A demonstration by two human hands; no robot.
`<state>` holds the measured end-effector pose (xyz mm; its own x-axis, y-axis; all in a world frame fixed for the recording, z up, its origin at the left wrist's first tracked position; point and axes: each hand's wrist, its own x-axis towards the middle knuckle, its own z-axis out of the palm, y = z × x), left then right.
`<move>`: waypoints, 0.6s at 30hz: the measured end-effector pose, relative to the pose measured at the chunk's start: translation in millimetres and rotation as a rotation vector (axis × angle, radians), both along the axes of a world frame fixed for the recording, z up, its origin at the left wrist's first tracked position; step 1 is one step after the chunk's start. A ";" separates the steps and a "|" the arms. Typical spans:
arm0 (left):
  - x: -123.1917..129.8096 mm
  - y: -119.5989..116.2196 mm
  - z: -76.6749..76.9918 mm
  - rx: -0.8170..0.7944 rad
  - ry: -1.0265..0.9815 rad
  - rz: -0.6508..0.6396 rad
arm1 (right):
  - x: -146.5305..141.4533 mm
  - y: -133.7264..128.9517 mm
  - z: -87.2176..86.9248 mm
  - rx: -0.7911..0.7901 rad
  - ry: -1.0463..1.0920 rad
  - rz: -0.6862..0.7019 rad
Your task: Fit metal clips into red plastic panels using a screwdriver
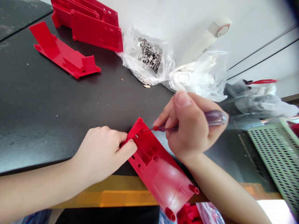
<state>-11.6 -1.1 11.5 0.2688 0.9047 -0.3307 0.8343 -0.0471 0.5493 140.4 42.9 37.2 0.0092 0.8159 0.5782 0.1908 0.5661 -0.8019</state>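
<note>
A long red plastic housing (161,174) lies slanted over the table's front edge, its hollow side up. At its upper left end my left hand (102,152) pinches the rim between thumb and fingers. A small metal spring (136,136) shows inside the housing close to that thumb. My right hand (193,124) is closed around a screwdriver (215,118) with a clear purplish handle. The thin shaft points left, and its tip is inside the housing's upper end, near the spring; whether they touch cannot be made out.
Another red housing (63,57) and stacked red parts (93,28) lie at the back left. An open plastic bag of small metal pieces (150,57) stands by the wall, beside a bag of white parts (198,74). A green perforated basket (275,155) is at the right.
</note>
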 end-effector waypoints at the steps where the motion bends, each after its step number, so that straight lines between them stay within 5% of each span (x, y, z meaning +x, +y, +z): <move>1: -0.1 0.5 0.1 -0.004 0.000 0.000 | 0.5 -0.9 -1.4 -0.024 -0.030 -0.008; 18: -0.2 1.7 -0.7 -0.004 -0.008 -0.004 | -0.7 -4.9 -5.6 -0.016 0.032 0.032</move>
<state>-11.8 0.6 10.9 0.2750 0.9022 -0.3323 0.8296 -0.0479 0.5563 139.7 37.9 31.6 0.0006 0.8253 0.5647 0.1471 0.5585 -0.8164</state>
